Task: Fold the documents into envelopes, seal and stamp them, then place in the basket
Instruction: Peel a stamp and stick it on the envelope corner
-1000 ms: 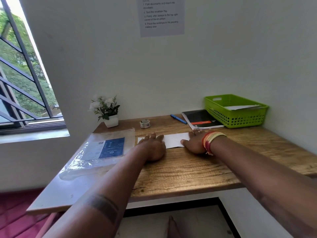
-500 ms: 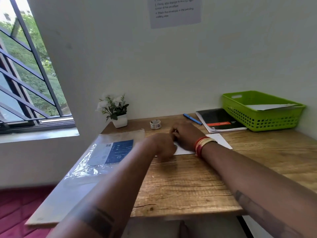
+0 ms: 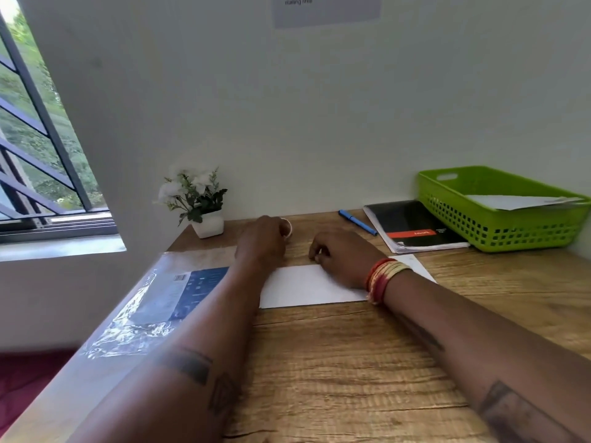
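Nearest, 2 forearms reach over the wooden desk (image 3: 351, 362). A white envelope (image 3: 307, 287) lies flat under the right hand (image 3: 342, 257), whose fingers curl loosely, gripping nothing visible. The left hand (image 3: 262, 239) closes around a small stamp roll (image 3: 287, 226). Farther back, papers lie in the green basket (image 3: 499, 228). The wall notice (image 3: 326, 8) shows "mailing area".
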### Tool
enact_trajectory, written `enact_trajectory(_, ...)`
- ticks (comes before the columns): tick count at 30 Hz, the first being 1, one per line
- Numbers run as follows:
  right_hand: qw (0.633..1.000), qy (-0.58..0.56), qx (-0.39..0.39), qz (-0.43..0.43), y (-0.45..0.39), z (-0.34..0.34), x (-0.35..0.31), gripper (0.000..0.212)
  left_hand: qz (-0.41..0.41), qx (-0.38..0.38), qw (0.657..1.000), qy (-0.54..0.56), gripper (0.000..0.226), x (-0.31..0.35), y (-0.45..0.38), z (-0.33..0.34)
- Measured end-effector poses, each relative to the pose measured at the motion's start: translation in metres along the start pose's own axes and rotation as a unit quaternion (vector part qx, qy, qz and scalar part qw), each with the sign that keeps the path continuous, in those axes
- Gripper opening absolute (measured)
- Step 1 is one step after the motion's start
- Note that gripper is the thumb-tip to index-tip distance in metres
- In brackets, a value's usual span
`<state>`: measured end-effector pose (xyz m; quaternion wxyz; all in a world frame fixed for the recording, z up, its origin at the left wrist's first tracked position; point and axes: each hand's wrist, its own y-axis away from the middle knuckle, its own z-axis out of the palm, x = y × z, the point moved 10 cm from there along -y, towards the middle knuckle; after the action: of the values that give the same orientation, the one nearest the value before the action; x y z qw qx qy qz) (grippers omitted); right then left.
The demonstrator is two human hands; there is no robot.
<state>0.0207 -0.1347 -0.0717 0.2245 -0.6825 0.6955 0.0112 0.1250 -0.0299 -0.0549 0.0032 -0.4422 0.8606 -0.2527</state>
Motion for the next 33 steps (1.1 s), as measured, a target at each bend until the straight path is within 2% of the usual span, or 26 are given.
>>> enact_trajectory(3,0.998,-0.049,0.045,0.011,0.0,-0.017,0.003,0.017,-0.019,0.005,0.982,0.187,0.016,0.006,0.001,-0.004)
enact_trajectory(5,0.983,-0.128,0.125,0.038,0.003,-0.038,0.012,0.018,-0.038,0.015,0.948,0.316,0.016,0.013,0.008,-0.011)
enact_trajectory(7,0.96,-0.194,0.19,0.06,0.007,-0.054,0.025,0.031,-0.058,-0.006,0.906,0.418,0.017,0.024,0.017,-0.01)
enact_trajectory(11,0.944,-0.258,0.192,0.074,0.012,-0.059,0.043,0.047,-0.065,-0.067,0.856,0.509,0.016,0.04,0.025,0.008)
enact_trajectory(13,0.942,-0.271,0.188,0.063,0.014,-0.058,0.043,0.043,-0.063,-0.079,0.846,0.523,0.015,0.041,0.026,0.012)
enact_trajectory(19,0.941,-0.258,0.217,0.03,0.015,-0.062,0.031,0.034,-0.053,-0.081,0.85,0.518,0.014,0.042,0.027,0.008)
enact_trajectory(22,0.939,-0.263,0.22,0.035,0.014,-0.063,0.034,0.031,-0.051,-0.087,0.849,0.519,0.016,0.043,0.028,0.008)
enact_trajectory(27,0.932,-0.28,0.225,0.044,0.013,-0.062,0.038,0.03,-0.045,-0.096,0.825,0.554,0.023,0.05,0.031,0.007)
enact_trajectory(29,0.929,-0.29,0.226,0.047,0.012,-0.062,0.04,0.03,-0.042,-0.095,0.83,0.548,0.026,0.05,0.031,0.007)
enact_trajectory(33,0.929,-0.293,0.223,0.042,0.013,-0.062,0.04,0.022,-0.052,-0.102,0.818,0.564,0.024,0.049,0.032,0.009)
